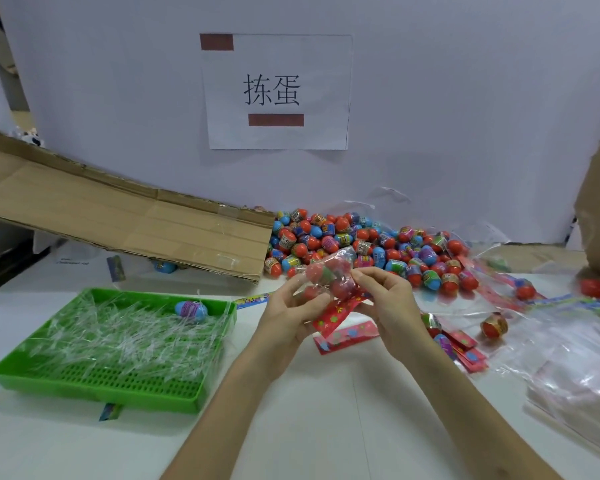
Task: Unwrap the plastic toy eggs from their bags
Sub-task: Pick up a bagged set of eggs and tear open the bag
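Both hands hold a clear plastic bag (328,275) with several red toy eggs inside, raised above the table's middle. My left hand (291,317) cups the bag from below and left. My right hand (385,299) pinches the bag's mouth, where a red printed header card (336,315) hangs. Behind the hands lies a large pile of loose red and blue eggs (368,247).
A green tray (94,382) at the left holds clear plastic strips and one blue egg (192,310). A cardboard flap (125,223) slopes over the back left. Empty clear bags (575,368), red header cards (347,336) and stray eggs (494,325) lie at the right.
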Tool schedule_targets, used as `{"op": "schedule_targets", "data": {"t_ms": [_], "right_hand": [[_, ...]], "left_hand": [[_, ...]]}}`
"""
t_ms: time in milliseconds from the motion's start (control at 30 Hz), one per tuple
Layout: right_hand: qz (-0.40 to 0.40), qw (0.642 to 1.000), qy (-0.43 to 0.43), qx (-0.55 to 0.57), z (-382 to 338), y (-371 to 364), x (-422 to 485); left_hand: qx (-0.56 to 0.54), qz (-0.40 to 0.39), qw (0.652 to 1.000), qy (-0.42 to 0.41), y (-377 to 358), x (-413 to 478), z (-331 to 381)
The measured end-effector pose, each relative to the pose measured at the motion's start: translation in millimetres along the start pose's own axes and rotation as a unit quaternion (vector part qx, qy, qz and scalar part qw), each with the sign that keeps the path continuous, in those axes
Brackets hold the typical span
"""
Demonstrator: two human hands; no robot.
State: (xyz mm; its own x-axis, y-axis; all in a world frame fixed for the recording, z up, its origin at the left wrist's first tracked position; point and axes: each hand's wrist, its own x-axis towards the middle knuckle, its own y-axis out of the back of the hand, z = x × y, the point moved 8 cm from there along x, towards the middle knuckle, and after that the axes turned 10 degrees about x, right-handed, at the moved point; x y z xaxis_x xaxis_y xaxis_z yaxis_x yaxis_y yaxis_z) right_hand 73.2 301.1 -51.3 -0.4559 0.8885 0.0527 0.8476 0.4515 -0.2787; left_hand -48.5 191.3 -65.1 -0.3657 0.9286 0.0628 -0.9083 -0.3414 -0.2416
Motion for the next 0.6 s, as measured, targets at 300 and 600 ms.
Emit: {"op": "schedule_targets", "data": {"t_ms": [300, 600], "right_hand": [[-0.087, 0.995, -0.042, 0.003, 2.0, -6.2, -1.2], [-0.139, 0.969, -0.155, 0.13, 4.3, -7.1, -5.1]], "left_hand": [[0.025, 0.002, 1.0, -0.002, 0.7, -2.3, 1.5], [-0.006, -0.032, 0.999, 0.015, -7.0, -5.2, 4.3]]}}
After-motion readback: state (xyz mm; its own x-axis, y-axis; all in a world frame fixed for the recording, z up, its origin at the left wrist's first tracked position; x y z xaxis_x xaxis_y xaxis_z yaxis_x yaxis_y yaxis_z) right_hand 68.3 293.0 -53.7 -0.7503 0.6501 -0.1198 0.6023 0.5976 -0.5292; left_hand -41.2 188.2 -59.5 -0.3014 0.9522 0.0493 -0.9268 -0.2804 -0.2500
